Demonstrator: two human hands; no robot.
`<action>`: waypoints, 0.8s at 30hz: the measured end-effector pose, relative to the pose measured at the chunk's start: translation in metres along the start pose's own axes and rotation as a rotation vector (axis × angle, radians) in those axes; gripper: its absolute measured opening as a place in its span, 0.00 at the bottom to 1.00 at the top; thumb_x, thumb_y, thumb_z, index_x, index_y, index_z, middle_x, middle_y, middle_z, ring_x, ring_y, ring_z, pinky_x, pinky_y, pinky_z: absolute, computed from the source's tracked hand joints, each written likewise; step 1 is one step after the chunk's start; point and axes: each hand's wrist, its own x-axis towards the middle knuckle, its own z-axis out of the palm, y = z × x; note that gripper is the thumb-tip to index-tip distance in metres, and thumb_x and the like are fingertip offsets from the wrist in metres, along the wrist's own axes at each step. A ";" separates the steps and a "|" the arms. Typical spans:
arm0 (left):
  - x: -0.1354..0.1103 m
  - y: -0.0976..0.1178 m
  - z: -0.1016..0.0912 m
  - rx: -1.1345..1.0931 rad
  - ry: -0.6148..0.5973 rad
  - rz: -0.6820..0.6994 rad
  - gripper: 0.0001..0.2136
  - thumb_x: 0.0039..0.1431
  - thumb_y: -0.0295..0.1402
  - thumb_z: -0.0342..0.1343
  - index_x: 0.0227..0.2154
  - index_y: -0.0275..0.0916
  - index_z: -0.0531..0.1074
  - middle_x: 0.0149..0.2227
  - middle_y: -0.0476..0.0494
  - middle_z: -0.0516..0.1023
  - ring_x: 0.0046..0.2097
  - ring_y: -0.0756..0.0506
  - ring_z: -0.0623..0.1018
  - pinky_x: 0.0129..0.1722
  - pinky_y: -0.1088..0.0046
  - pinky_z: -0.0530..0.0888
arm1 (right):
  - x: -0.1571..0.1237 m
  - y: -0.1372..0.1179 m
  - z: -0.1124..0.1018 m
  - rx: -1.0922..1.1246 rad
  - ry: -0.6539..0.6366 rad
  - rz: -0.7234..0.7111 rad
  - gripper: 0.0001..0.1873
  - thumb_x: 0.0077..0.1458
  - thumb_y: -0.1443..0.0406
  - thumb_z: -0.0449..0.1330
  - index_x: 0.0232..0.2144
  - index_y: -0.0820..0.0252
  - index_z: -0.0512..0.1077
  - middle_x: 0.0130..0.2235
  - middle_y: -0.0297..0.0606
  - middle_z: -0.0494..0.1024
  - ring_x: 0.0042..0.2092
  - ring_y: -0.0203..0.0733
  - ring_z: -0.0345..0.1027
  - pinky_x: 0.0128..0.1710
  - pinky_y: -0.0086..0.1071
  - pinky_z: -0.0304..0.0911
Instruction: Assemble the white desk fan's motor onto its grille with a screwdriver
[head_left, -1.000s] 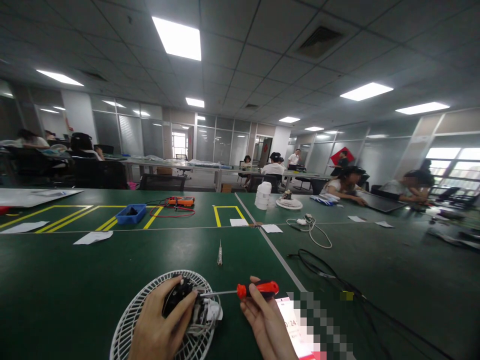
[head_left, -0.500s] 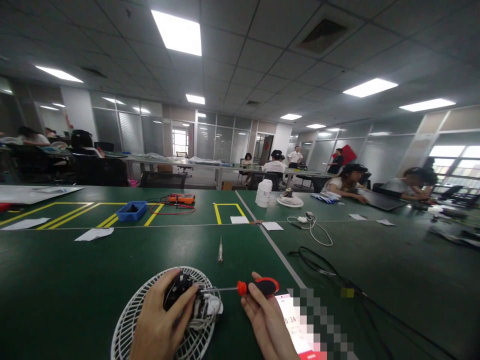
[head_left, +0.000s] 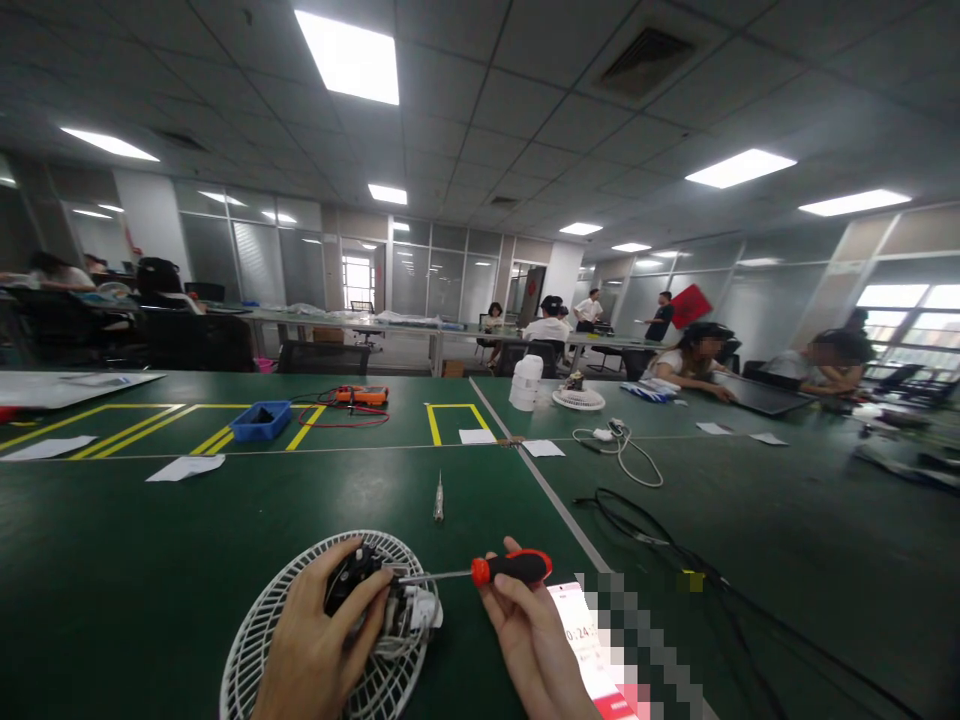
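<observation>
A white fan grille (head_left: pixel 259 630) lies flat on the green table near me. On it sits a black and white fan motor unit (head_left: pixel 405 608). My left hand (head_left: pixel 319 640) is closed around the black part of that unit. My right hand (head_left: pixel 529 635) grips a screwdriver (head_left: pixel 495 570) with a red and black handle. Its thin shaft runs left and its tip meets the motor unit.
A second small screwdriver (head_left: pixel 439 500) lies further out on the green table (head_left: pixel 112 560). A phone (head_left: pixel 592 645) lies by my right wrist. Black cables (head_left: pixel 645 540), a white cable (head_left: pixel 622 450), a blue tray (head_left: pixel 261 420), a multimeter (head_left: pixel 361 395) and paper slips lie beyond. People sit at far tables.
The view has tilted slightly, so everything sits a little lower. My hands, the screwdriver and the motor unit keep the same pose.
</observation>
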 end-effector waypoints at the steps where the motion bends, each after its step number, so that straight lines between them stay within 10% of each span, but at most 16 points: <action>1: -0.001 0.000 0.000 0.001 -0.004 0.001 0.12 0.63 0.31 0.58 0.49 0.46 0.77 0.57 0.37 0.69 0.55 0.38 0.75 0.50 0.58 0.78 | 0.000 0.000 0.000 0.009 0.001 0.004 0.35 0.29 0.67 0.81 0.43 0.56 0.75 0.40 0.37 0.83 0.46 0.48 0.78 0.54 0.42 0.69; 7: 0.000 -0.001 0.001 -0.009 0.002 0.001 0.11 0.63 0.32 0.58 0.48 0.46 0.77 0.57 0.36 0.69 0.54 0.38 0.75 0.49 0.56 0.78 | -0.002 0.003 0.001 -0.099 0.031 0.043 0.33 0.38 0.59 0.80 0.46 0.57 0.74 0.34 0.38 0.82 0.36 0.42 0.77 0.38 0.36 0.72; 13: -0.003 -0.004 0.002 -0.009 -0.032 0.017 0.13 0.63 0.32 0.58 0.50 0.47 0.77 0.58 0.37 0.68 0.55 0.39 0.75 0.49 0.59 0.79 | 0.001 0.003 -0.002 0.018 0.042 -0.010 0.33 0.25 0.68 0.82 0.38 0.53 0.76 0.36 0.32 0.82 0.42 0.46 0.78 0.50 0.43 0.72; 17: -0.007 -0.005 0.003 0.007 -0.032 0.011 0.13 0.63 0.32 0.58 0.50 0.49 0.77 0.58 0.37 0.68 0.54 0.39 0.75 0.48 0.60 0.80 | 0.008 0.008 -0.006 -0.004 0.104 0.043 0.25 0.30 0.60 0.82 0.30 0.56 0.75 0.32 0.35 0.82 0.36 0.46 0.79 0.40 0.41 0.75; 24: -0.011 -0.009 0.007 0.033 0.011 0.079 0.15 0.62 0.32 0.59 0.52 0.49 0.77 0.59 0.35 0.68 0.54 0.39 0.76 0.47 0.62 0.80 | 0.011 0.005 -0.012 -0.038 0.079 0.051 0.32 0.29 0.66 0.83 0.39 0.59 0.76 0.35 0.39 0.84 0.38 0.46 0.80 0.40 0.37 0.75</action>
